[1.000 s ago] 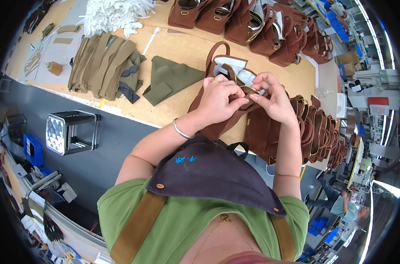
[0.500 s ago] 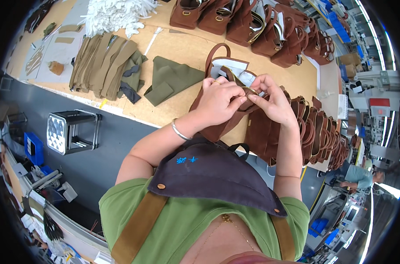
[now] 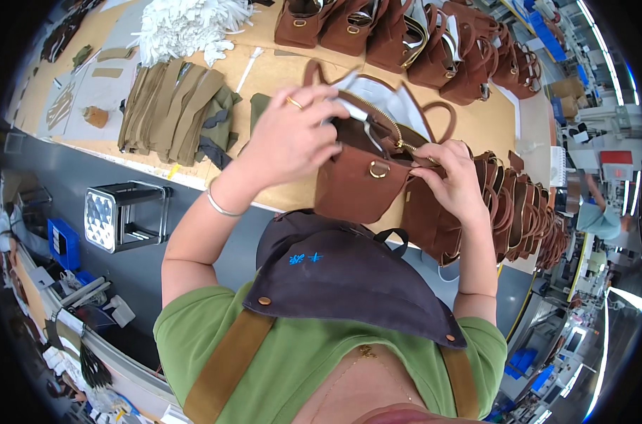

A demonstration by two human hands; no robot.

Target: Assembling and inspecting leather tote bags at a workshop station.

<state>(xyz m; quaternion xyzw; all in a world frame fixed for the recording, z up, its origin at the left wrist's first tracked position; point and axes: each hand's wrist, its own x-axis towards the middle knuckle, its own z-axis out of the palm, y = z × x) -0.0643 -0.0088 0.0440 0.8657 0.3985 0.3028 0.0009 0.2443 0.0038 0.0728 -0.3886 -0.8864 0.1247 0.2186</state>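
Pinching the brown bag at its right-hand corner, the right fingers have thumb and forefinger closed on the edge, right beside the end of the gold zip. And there's the bag itself, mouth gaping, between the two sets of fingers at the near side of the bench! Over to the left fingers now: half curled, up by the bag's left end, and blurred, so whether they grip anything I cannot tell. Between the fingers, pale lining stands up along the bag's far side, and a gold ring sits on the end panel, just left of the right fingers. One handle loops up just beyond those same fingers. Behind the left fingers, a dark olive cloth peeks out, mostly hidden; farther left, a stack of olive strips, and beyond that a heap of white pieces. Well beyond the right fingers, a row of finished-looking brown bags; just to their right, another row of bags, packed tight, handles overlapping.
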